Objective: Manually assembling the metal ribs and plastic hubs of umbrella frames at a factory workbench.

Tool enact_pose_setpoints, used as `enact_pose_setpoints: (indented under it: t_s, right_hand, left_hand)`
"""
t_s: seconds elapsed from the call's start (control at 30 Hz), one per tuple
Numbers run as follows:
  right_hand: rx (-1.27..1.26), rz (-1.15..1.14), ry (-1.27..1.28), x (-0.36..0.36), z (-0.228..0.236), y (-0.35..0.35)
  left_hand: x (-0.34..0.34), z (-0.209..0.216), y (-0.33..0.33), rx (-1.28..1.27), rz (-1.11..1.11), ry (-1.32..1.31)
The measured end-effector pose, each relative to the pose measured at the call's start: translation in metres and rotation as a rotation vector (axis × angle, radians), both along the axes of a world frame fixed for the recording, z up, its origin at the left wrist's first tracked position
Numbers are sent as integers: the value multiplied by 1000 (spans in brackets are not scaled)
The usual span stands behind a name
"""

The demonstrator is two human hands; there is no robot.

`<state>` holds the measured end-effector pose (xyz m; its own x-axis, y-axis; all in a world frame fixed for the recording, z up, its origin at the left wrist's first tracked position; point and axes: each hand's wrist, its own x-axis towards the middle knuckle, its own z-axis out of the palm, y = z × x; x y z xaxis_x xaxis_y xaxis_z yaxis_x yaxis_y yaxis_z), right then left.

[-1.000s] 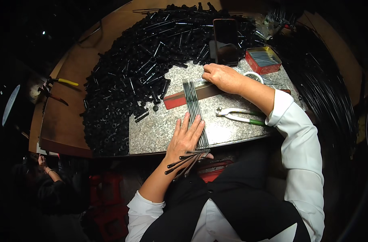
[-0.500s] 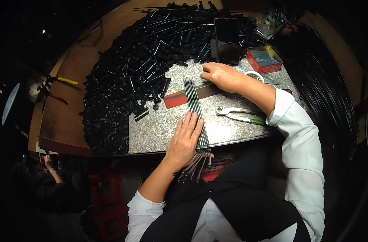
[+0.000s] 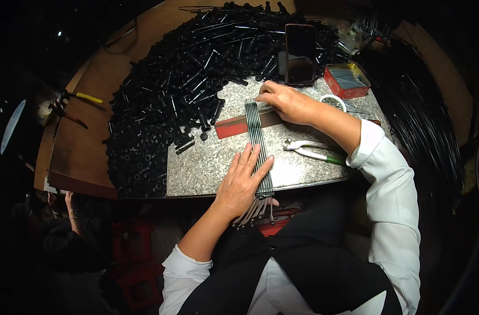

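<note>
A flat row of thin dark metal rods [image 3: 253, 126] lies side by side on the speckled stone slab [image 3: 197, 170], crossing over a red and dark bar [image 3: 231, 129]. My left hand [image 3: 238, 182] rests on the rods' near half with its fingers stretched out. Past the slab's near edge, the rods' ends hang down as loose strands with small tips. Beside the rods' far end is my right hand [image 3: 288, 102], its fingers pinched together. Whatever they hold, if anything, is too small to make out.
Green-handled pincers [image 3: 309, 147] lie right of the rods. Behind them stand a white bowl [image 3: 340, 103], a red tin of thin pins [image 3: 348, 84] and a phone [image 3: 300, 55]. Black tubular parts [image 3: 155, 110] heap up left and behind. Long black rods [image 3: 423, 110] lie at right.
My right hand has come slightly closer to the rods' far ends. More of the white bowl shows behind my forearm. My left hand still lies on the rods.
</note>
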<state>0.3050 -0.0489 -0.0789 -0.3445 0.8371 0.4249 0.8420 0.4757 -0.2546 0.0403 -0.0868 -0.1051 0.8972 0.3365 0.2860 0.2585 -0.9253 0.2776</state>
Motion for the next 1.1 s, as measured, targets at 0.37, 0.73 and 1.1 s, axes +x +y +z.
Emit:
enact_pose_setpoints:
  t_s: [0.37,0.73,1.1]
  right_hand:
    - [-127,-703,-487,183,21,-45]
    - [-136,-811,-559,188,20,-66]
    - [-9,-334,-201,35,28,-36]
  left_hand:
    - [-1,-12,4,179,-3,54]
    - [-3,-13,5,173,-11,48]
    - [-3,-21,5,194,1,28]
